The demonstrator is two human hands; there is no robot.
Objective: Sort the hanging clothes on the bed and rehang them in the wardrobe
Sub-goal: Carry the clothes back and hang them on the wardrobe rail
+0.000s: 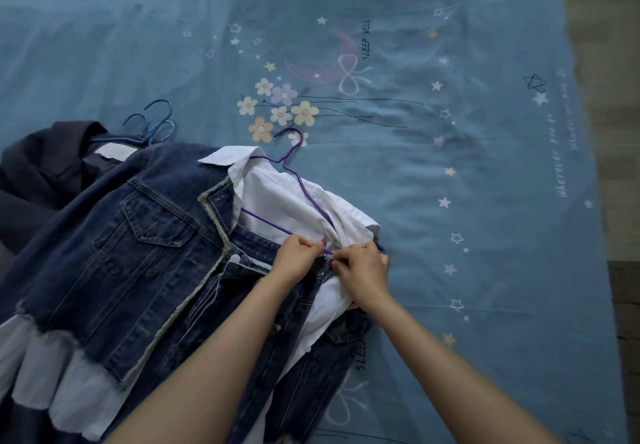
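1. The left hand (297,256) and the right hand (363,266) meet fingertip to fingertip, both pinching a small metal clip (327,255) at the lower bar of the purple hanger (290,166).
2. That hanger lies on a white shirt (284,197), its hook pointing up the bed.
3. Dark jeans (249,291) lie under the forearms, overlapping the shirt.
4. A denim jacket (138,235) with a pale ruffled hem spreads to the left, reaching the frame's left edge.
5. Beyond it lie a dark garment (38,173) and blue hangers (152,125).
6. The blue bedsheet (450,132) stretches bare above and to the right, up to the bed's right edge, where the floor (606,45) shows.
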